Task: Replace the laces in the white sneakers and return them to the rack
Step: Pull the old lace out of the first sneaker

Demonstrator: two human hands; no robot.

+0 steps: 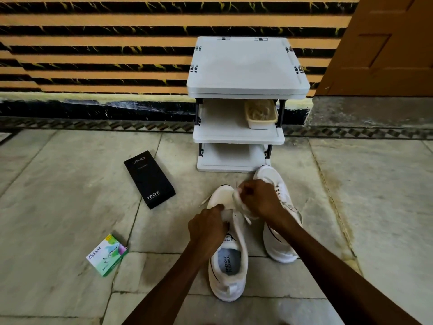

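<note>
Lower centre of the frame: near white sneaker of mesh with a black side stripe, standing on the grey stone floor, toe pointing up the frame, blue insole showing. Just right of it and slightly higher: far white sneaker, same make, toe almost touching the foot of the rack.

Left hand on the tongue area of the near white sneaker, fingers curled and gripping the upper. Right hand above the toe end of the same shoe, fingers bunched together and pinching the white flat lace; loose lace ends trailing to either side of the shoe. Exact eyelet not discernible through the blur.

Upper centre: white plastic three-tier shoe rack against the orange-and-black striped wall. On its middle shelf, right side: beige plastic tray with pale stringy contents.

Left of centre on the floor: black rectangular phone box, lying flat. Lower left: small green-and-white carton. Upper right corner: brown wooden door.
</note>
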